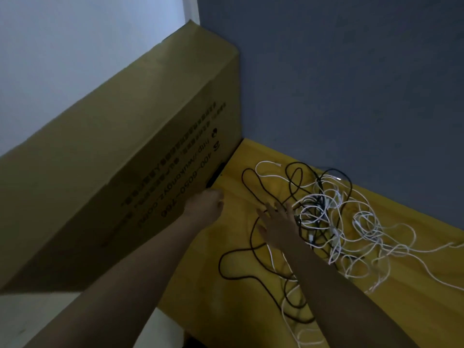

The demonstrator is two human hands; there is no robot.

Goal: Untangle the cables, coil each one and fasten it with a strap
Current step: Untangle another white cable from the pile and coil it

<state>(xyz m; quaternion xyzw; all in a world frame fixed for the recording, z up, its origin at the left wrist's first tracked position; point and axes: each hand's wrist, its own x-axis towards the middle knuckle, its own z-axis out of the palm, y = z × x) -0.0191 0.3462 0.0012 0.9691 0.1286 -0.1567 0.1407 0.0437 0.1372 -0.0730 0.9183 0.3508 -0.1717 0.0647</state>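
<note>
Yellow table (414, 285) carries the tangled cables (324, 217), white and black loops knotted together near the blue wall. My right hand (275, 226) lies flat with fingers spread, holding nothing, on a black loop, probably to pin it. My left hand (207, 202) is curled beside the cardboard box (120, 172); whether it holds anything, I cannot tell.

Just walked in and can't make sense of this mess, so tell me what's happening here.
A person is starting on a tangled heap of thin white cables and black cables on a yellow wooden tabletop. The right hand reaches in with fingers spread over the black loops; the left hand is curled beside a big brown cardboard box. Nothing is coiled yet.
</note>
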